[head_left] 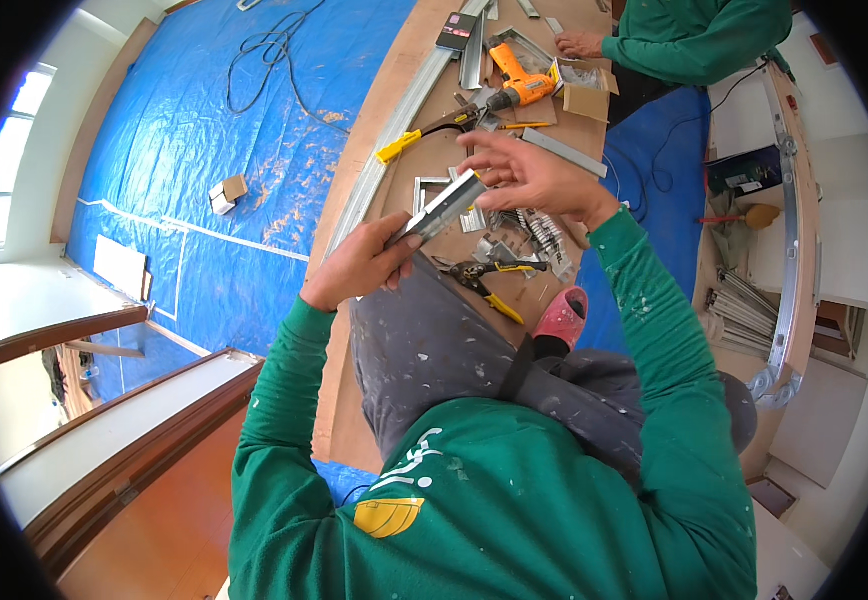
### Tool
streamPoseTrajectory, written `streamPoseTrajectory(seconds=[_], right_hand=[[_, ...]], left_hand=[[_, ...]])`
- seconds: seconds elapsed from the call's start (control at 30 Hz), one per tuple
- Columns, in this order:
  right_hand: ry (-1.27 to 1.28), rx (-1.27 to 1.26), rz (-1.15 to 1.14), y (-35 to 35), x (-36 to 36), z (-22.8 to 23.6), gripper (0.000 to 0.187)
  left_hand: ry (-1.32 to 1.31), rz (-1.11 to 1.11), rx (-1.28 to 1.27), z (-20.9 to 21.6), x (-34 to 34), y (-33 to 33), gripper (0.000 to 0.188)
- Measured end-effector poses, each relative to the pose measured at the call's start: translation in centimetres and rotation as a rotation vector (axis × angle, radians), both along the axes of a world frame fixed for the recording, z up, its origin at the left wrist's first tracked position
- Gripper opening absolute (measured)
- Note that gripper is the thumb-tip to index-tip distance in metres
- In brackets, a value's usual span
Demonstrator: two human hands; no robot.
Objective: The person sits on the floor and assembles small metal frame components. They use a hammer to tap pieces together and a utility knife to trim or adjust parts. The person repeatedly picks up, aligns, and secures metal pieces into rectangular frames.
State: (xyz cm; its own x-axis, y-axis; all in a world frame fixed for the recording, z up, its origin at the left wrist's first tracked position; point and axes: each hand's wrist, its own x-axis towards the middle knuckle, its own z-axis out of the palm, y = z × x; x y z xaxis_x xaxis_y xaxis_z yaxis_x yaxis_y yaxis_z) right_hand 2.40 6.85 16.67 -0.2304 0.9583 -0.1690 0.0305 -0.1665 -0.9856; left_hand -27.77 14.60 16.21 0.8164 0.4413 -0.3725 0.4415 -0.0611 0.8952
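A short silvery metal channel (444,210) slants upward over my lap. Wrapped round its lower end, my left hand (362,260) is closed on it. At the channel's far end my right hand (544,180) has its fingers spread; whether the thumb touches the metal I cannot tell. Beneath my hands lie tin snips with yellow-and-black handles (474,278) and a pile of small metal brackets (544,240). Farther off rest an orange cordless drill (522,84) and a tool with a yellow handle (399,146).
Brown board (339,405) lies under the tools, with a long metal profile (384,160) along its left side. An open cardboard box (586,100) stands near a co-worker's hand (580,45). Blue sheeting (254,130) carries a black cable (272,45).
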Motion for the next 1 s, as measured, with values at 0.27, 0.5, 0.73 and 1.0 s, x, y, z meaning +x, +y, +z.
streamPoseTrajectory(seconds=[0.27,0.5,0.73,1.0], right_hand=[[-0.712,0.193,-0.099,-0.2,-2.5,0.1,0.045],[-0.922,0.238,-0.303,-1.4,-3.6,-0.6,0.042],[-1.012,0.317,-0.449,-1.3,-2.5,-2.2,0.038],[-1.098,0.258,-0.480,-1.6,-2.3,-2.3,0.039]], left_hand=[[0.069,0.030,0.303,-0.4,2.5,-1.3,0.036],[0.121,0.216,0.670,-2.6,4.5,-2.8,0.045],[0.154,0.304,0.700,-3.3,7.2,-3.1,0.047],[0.175,0.320,0.632,-4.7,8.8,-3.3,0.053]])
